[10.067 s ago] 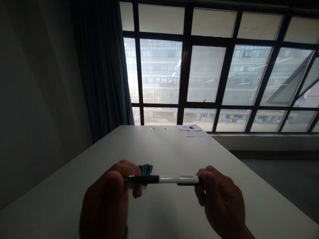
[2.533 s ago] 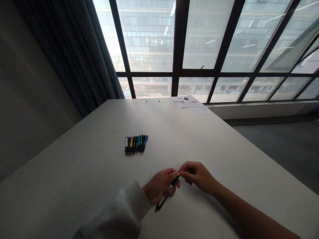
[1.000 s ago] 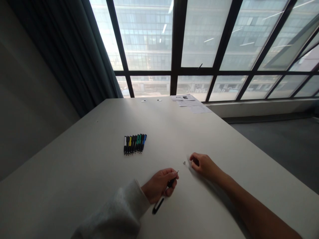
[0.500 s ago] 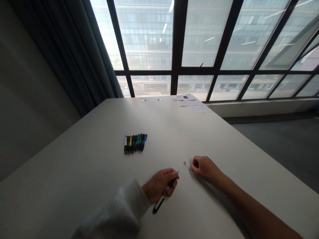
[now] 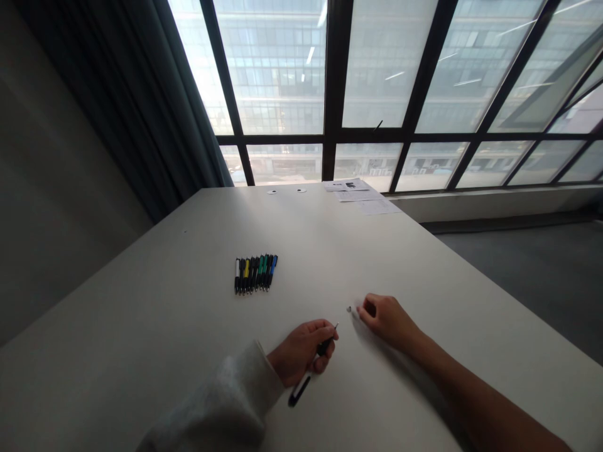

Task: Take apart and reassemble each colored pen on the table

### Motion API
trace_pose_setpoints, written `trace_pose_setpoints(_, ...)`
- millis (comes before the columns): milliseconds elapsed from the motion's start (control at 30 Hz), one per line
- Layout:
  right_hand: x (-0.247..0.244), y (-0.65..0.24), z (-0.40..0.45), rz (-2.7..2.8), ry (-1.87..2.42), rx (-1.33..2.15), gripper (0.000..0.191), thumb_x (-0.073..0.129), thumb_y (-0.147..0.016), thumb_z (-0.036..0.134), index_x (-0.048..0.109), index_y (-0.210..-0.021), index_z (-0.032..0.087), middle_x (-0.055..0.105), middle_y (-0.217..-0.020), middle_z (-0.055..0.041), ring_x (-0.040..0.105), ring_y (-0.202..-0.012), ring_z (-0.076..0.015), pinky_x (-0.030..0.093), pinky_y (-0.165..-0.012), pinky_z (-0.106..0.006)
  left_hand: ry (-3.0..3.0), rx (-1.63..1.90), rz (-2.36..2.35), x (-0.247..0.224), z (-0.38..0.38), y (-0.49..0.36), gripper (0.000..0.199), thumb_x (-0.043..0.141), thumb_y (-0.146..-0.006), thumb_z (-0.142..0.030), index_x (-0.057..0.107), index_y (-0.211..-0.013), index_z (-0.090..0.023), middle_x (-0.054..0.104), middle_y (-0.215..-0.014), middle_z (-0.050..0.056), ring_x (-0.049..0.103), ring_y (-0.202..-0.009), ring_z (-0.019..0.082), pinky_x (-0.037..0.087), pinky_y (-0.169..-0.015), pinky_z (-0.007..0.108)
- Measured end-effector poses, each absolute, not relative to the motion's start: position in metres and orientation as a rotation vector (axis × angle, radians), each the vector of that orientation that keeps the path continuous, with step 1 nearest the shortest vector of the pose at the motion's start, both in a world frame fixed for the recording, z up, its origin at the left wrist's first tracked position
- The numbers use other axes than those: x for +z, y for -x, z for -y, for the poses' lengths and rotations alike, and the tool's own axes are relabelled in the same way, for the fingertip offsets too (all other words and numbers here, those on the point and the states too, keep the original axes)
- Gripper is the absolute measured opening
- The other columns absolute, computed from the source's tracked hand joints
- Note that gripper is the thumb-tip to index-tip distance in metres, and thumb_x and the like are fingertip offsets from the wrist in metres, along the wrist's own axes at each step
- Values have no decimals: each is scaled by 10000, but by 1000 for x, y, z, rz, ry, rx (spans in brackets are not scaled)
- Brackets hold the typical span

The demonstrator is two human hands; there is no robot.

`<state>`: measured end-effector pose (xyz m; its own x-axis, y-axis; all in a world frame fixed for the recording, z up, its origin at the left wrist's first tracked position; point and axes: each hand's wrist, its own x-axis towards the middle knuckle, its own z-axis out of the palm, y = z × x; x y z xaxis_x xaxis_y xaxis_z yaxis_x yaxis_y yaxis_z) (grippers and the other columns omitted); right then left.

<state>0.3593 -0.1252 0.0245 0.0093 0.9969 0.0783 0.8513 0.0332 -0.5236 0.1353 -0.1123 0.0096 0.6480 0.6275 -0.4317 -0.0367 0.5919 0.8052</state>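
My left hand (image 5: 304,350) is closed around a black and white pen (image 5: 300,389), its bare thin tip pointing up to the right and its other end towards me. To the right, my right hand (image 5: 384,317) rests low over the table with its fingers curled together; whatever is between the fingertips is too small to make out. A tiny silvery piece (image 5: 349,309) lies on the table just left of those fingertips. Farther back and left, a row of several pens (image 5: 255,274) with white, black, yellow, green and blue barrels lies side by side.
The white table (image 5: 198,326) stretches towards the windows. Papers (image 5: 355,194) lie at its far right edge, and two round white fittings (image 5: 301,190) sit near the far edge. A dark curtain (image 5: 155,113) hangs at the left.
My right hand's fingertips have moved slightly left, closer to the tiny silvery piece. My left hand keeps its hold on the pen.
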Motion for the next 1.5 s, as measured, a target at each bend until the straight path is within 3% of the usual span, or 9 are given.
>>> trace_pose_setpoints(267,31,-324,145,1410,1314,1431,347,706,-788,497,628,-768,160,564,-549,33,467,-415,-94,371,-399,-219,-851,491,-726,14,113,-136,286,672,-773,-425,526,-804,-180,542,-548,-60,327,-330,28,184,-345,173)
trace_pose_setpoints(400,22,-310,148,1230,1229,1413,348,761,-758,480,649,-778,151,576,-534,37,449,-391,-75,357,-369,-198,-850,483,-716,13,112,-135,316,667,-785,-464,512,-781,-188,537,-508,-68,292,-296,23,151,-328,175)
trace_pose_setpoints(533,15,-307,146,1143,1180,1460,328,777,-751,455,678,-783,144,651,-644,0,456,-415,-62,344,-368,-190,-871,477,-711,12,112,-134,358,671,-792,-512,537,-782,-180,520,-484,-75,281,-285,18,152,-319,171)
trace_pose_setpoints(633,14,-312,140,1027,1130,1516,329,798,-730,441,667,-771,142,613,-589,21,438,-406,-53,316,-373,-184,-876,465,-712,14,113,-133,398,687,-771,-548,556,-788,-172,529,-491,-71,290,-282,16,151,-313,168)
trace_pose_setpoints(800,24,-333,131,781,1087,1331,386,851,-662,434,597,-749,156,575,-599,42,445,-428,-46,296,-380,-169,-889,418,-695,17,114,-133,403,714,-742,-534,583,-772,-155,542,-492,-57,298,-271,19,137,-297,175)
trace_pose_setpoints(1000,18,-315,141,1076,1143,1338,374,771,-758,489,613,-792,151,600,-613,20,485,-429,-73,366,-405,-200,-869,470,-683,13,112,-134,397,708,-761,-537,581,-777,-161,542,-493,-58,299,-273,19,142,-303,175)
trace_pose_setpoints(1167,15,-310,148,1167,1184,1238,373,655,-841,530,535,-772,184,568,-597,29,480,-449,-93,382,-428,-220,-862,488,-672,10,113,-136,409,720,-761,-538,593,-773,-149,547,-510,-46,305,-289,18,149,-324,180)
trace_pose_setpoints(1333,27,-330,148,1597,1526,741,249,513,-918,351,489,-723,198,506,-604,23,459,-546,-122,362,-534,-250,-713,595,-733,10,110,-136,319,734,-765,-402,639,-797,-99,545,-580,-22,343,-364,11,164,-387,160)
trace_pose_setpoints(1500,20,-321,150,2172,1828,502,151,517,-839,206,547,-693,178,641,-689,-46,532,-603,-147,294,-578,-275,-609,757,-761,10,102,-132,188,623,-771,-237,665,-884,-92,555,-677,1,424,-452,40,253,-435,174)
